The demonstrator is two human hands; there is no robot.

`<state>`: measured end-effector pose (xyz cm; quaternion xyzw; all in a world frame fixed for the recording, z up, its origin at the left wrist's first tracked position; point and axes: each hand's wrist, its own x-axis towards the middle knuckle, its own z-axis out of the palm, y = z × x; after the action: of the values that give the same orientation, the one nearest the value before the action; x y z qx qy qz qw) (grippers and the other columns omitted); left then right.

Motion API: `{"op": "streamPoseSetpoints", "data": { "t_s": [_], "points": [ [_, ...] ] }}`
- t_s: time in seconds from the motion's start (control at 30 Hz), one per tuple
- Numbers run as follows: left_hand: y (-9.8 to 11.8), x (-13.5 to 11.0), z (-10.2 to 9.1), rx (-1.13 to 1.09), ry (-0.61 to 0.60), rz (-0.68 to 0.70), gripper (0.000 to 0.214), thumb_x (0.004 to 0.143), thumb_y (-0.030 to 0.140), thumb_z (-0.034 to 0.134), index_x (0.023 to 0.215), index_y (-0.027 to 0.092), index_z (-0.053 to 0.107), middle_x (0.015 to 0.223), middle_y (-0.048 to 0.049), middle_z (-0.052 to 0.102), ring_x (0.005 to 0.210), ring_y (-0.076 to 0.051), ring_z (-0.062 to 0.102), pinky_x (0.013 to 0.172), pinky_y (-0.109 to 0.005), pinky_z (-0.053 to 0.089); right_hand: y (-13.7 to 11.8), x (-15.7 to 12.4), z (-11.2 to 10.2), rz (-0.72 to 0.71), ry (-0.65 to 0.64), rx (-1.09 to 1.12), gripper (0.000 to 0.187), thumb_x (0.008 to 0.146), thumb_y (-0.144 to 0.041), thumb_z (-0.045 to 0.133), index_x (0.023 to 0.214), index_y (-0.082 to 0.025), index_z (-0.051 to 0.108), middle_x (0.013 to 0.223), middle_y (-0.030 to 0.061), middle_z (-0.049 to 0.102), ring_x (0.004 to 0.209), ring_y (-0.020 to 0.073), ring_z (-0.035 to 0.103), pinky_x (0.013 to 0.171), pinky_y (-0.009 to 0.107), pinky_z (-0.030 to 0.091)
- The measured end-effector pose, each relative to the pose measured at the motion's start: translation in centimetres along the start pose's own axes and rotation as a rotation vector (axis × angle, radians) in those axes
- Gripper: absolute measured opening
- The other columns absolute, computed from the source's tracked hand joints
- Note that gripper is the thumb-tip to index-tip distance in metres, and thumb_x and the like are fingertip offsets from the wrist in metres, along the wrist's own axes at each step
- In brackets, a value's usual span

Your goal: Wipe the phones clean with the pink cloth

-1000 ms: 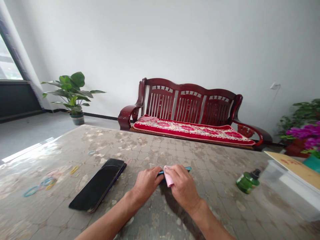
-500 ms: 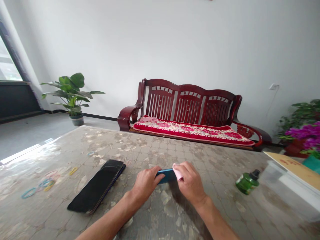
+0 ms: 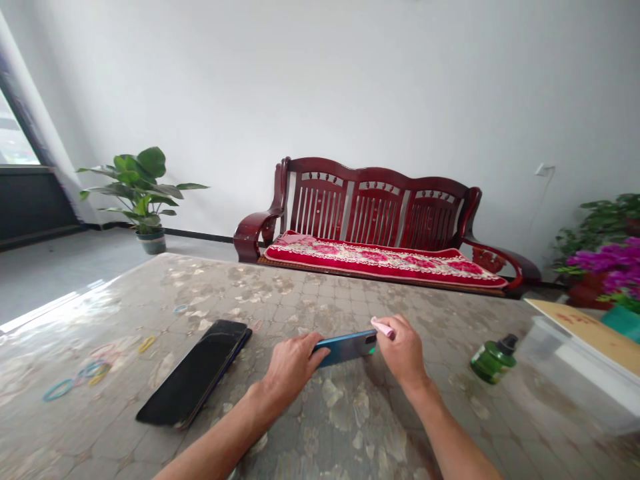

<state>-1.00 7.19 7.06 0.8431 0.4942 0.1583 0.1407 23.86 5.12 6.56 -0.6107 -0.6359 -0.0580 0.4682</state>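
Note:
A blue smartphone (image 3: 345, 348) is held on its long edge above the table, its back with the camera block facing me. My left hand (image 3: 293, 363) grips its left end, thumb on the near side and fingers behind. At the phone's right end, my right hand (image 3: 403, 347) is closed around a small pink cloth (image 3: 383, 327), which lies against the upper right corner. The fingers behind the phone are partly hidden. To the left of my left hand, black phones (image 3: 195, 373) lie stacked on the table, screen up.
Several coloured rubber bands (image 3: 90, 373) lie at the left on the patterned tablecloth (image 3: 320, 433). A green bottle (image 3: 494, 360) stands at the right, beside a clear plastic box (image 3: 575, 367) with a tan board on top. A wooden bench (image 3: 377, 207) stands beyond the table.
My right hand has slid rightward with the pink cloth along the phone's top edge, uncovering its right end and camera block. My left hand has stayed in place.

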Motion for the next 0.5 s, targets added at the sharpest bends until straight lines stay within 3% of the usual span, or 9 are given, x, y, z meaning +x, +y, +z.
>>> {"op": "streamPoseSetpoints", "data": {
  "t_s": [0.17, 0.33, 0.5],
  "points": [
    [0.3, -0.3, -0.3, 0.032, 0.063, 0.068, 0.018, 0.099, 0.034, 0.052, 0.104, 0.025, 0.067, 0.1, -0.0033, 0.068, 0.099, -0.02, 0.063, 0.082, -0.025, 0.044, 0.5, 0.0, 0.4, 0.21, -0.005, 0.152, 0.021, 0.079, -0.035, 0.056, 0.073, -0.022, 0.07, 0.078, 0.0042, 0.071, 0.072, 0.0193, 0.064, 0.068, 0.027, 0.047],
    [1.3, -0.4, -1.0, 0.091, 0.081, 0.098, 0.021, 0.099, 0.029, 0.051, 0.114, 0.026, 0.066, 0.105, -0.0046, 0.066, 0.102, -0.021, 0.059, 0.087, -0.028, 0.044, 0.7, -0.7, 1.0, 0.258, 0.04, 0.215, 0.021, 0.076, -0.034, 0.053, 0.075, -0.021, 0.07, 0.079, 0.0046, 0.073, 0.075, 0.0205, 0.065, 0.07, 0.028, 0.048],
    [2.0, -0.2, -1.7, 0.18, 0.044, 0.09, 0.02, 0.098, 0.031, 0.051, 0.109, 0.026, 0.067, 0.101, -0.0059, 0.066, 0.099, -0.023, 0.057, 0.085, -0.031, 0.044, 1.5, -1.6, 1.9, 0.292, 0.049, 0.225, 0.025, 0.071, -0.031, 0.05, 0.078, -0.021, 0.071, 0.079, 0.0053, 0.074, 0.073, 0.0215, 0.065, 0.069, 0.03, 0.05]
  ]
}}
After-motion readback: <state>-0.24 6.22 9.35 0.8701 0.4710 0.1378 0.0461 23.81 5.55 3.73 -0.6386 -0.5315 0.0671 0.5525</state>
